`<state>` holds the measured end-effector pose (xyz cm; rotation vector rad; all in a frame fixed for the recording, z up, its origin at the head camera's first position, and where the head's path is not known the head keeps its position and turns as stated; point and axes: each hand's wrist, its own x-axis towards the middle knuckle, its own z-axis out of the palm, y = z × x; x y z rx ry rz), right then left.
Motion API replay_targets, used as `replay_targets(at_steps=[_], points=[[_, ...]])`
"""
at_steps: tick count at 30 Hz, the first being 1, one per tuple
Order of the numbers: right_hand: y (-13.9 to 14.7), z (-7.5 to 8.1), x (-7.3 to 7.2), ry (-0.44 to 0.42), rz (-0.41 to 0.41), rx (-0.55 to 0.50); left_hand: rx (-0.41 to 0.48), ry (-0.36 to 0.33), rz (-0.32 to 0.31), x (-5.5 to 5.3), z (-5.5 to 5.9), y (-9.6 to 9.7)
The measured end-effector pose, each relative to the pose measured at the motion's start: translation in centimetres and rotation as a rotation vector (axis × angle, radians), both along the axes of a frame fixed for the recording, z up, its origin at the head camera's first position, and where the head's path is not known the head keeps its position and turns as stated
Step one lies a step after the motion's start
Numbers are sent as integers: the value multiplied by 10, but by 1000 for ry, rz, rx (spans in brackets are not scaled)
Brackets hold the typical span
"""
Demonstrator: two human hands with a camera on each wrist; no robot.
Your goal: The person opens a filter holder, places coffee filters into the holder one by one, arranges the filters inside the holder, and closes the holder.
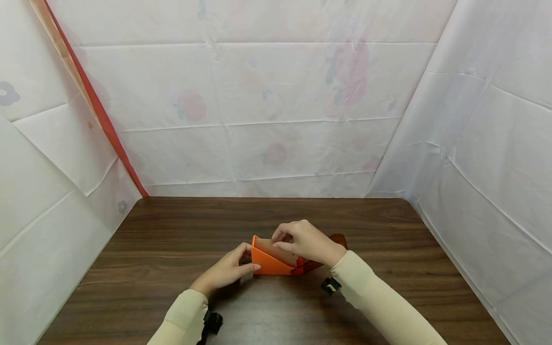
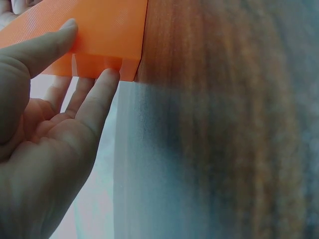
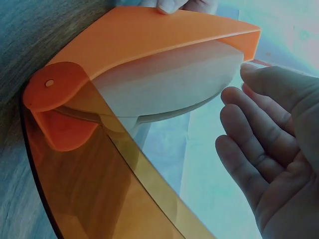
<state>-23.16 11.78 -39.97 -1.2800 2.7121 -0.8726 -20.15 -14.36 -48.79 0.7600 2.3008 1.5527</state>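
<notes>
An orange wedge-shaped holder [image 1: 270, 262] stands on the table, its see-through amber lid [image 3: 124, 189] swung open to the right on a round hinge. Inside sit thin pale papers with a curved edge [image 3: 174, 79], resembling coffee filters. My left hand [image 1: 226, 269] holds the holder's left end, thumb on its near side and fingers around the end wall. Above the papers is my right hand [image 1: 304, 242], its fingers loosely bent at their upper edge. In the right wrist view, thumb and index tips lie close to that edge, with a gap between them.
The brown wooden table [image 1: 172, 230] spreads around the holder. White printed sheeting [image 1: 276, 96] hangs behind it and on both sides, with a red strip [image 1: 99, 103] at the left corner. Black wrist cameras [image 1: 331, 286] sit below both wrists.
</notes>
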Motion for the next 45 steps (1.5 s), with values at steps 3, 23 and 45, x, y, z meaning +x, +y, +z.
replay_targets(at_steps=[3,23,45], points=[[1,2,1,-5,-6,0,-11,7,-1,0,-1,0],[23,14,3,-49,-39,13,-5,-11,9,0,0,0],[72,25,6,-3,-123,55,12,-30,10,0,0,0]])
